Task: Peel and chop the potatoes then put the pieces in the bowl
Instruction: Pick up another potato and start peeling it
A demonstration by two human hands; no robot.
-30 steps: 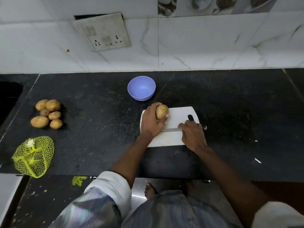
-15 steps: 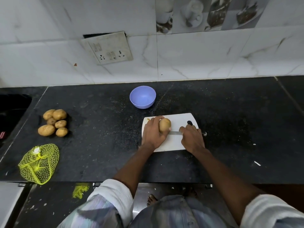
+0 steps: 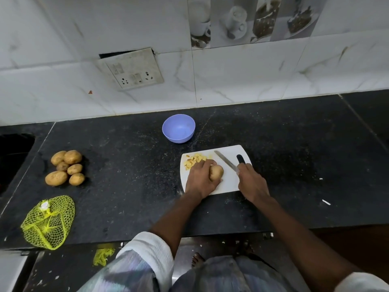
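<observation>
Potato in hand: an unpeeled potato (image 3: 216, 172) stands on the white cutting board (image 3: 229, 184), near the board's middle; the left hand (image 3: 200, 181) wraps it from the left, fingers curled over its top and thumb beneath.
Knife: the right hand (image 3: 250, 182) grips the knife (image 3: 226, 161) by its handle, just right of the potato; the blade slants up and left over the board, its tip towards the board's far edge, clear of the potato. A black handle (image 3: 240, 159) shows just above this hand; what it belongs to cannot be told.
Chopped pieces: a small heap of yellow potato pieces (image 3: 194, 161) lies on the board's far left corner, just beyond the left hand's knuckles.
Board edges: the board's near edge lies under both wrists; bare white shows to the right of the potato.
Bowl: the lilac bowl (image 3: 178, 128) sits on the black worktop (image 3: 126, 175) just beyond the board's far left corner; no potato pieces show inside.
Open room: dark worktop runs wide to the board's right, with a few white flecks.
Whole potatoes: a pile of six potatoes (image 3: 66, 167) lies well to the left of the board.
Net bag: a yellow mesh bag (image 3: 48, 222) lies nearer the worktop's front edge than that pile, far left of the board.
</observation>
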